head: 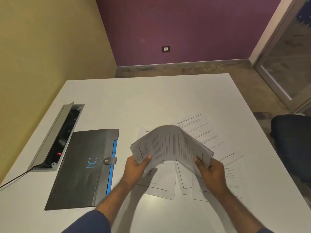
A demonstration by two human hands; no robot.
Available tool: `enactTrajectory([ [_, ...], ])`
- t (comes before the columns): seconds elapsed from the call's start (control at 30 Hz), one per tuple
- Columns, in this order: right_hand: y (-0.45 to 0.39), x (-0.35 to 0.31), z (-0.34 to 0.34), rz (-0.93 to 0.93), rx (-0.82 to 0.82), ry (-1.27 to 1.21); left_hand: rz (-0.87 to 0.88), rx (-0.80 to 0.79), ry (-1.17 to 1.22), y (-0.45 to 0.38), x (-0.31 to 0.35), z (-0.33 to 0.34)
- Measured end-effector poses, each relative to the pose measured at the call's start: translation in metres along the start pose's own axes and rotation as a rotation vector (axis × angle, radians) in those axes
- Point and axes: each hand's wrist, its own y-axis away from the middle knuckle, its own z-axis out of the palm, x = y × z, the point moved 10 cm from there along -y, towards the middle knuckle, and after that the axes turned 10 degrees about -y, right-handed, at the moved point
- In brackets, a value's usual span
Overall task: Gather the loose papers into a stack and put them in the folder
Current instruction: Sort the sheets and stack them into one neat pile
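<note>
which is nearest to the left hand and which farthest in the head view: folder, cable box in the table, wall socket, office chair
From the left hand:
1. Folder, on the table just to its left.
2. Cable box, open, set in the table beyond the folder.
3. Office chair, off the table's right edge.
4. Wall socket, on the purple wall across the room.

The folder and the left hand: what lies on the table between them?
In the head view, only bare white table lies between the folder and the left hand, which grips the bent stack of papers.
</note>
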Motion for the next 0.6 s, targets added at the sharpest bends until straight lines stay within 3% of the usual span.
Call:
enactTrajectory([
  [0.1,0.013,0.040,0.001,0.151,0.025,-0.021,-0.113,0.019,-0.004,0.007,-0.035,0.010],
  [0.37,0.009,0.054,-0.009,0.208,0.081,-0.070,-0.075,0.024,-0.082,-0.001,-0.034,0.007],
  [0.6,-0.003,0.043,0.000,0.343,-0.033,-0.314,-0.019,0.063,-0.213,-0.035,-0.003,-0.019],
])
